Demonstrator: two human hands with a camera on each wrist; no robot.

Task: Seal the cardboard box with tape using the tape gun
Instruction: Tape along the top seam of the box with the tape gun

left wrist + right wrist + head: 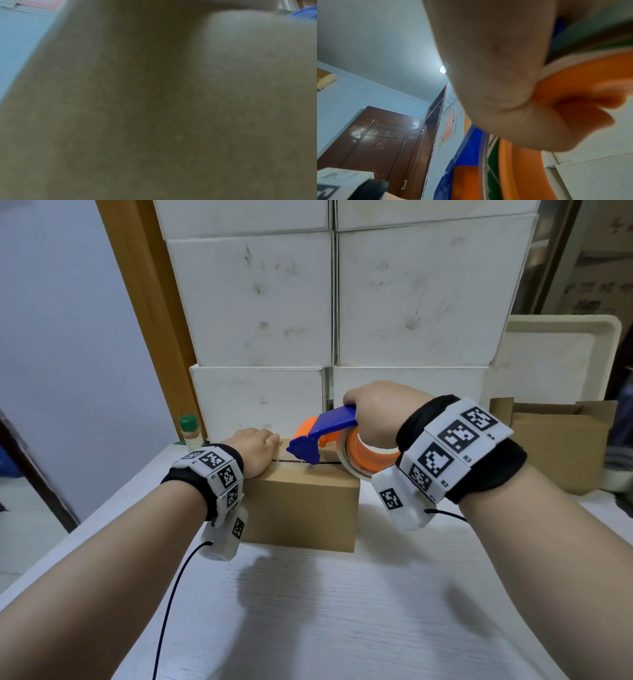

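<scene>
Taping in progress: you are bracing the cardboard box [301, 501] (at table centre) with your left hand [255, 448] lying on its 9 o'clock top edge, fingers hidden, so its grip cannot be told. Your right hand [376, 416] is clenching the tape gun [325, 436], nose on the seam. Next, judge a steady pull toward 3 o'clock.

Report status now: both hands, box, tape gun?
Left hand rests on cardboard box. Right hand grips tape gun, nose on top seam. Path unobstructed.
</scene>
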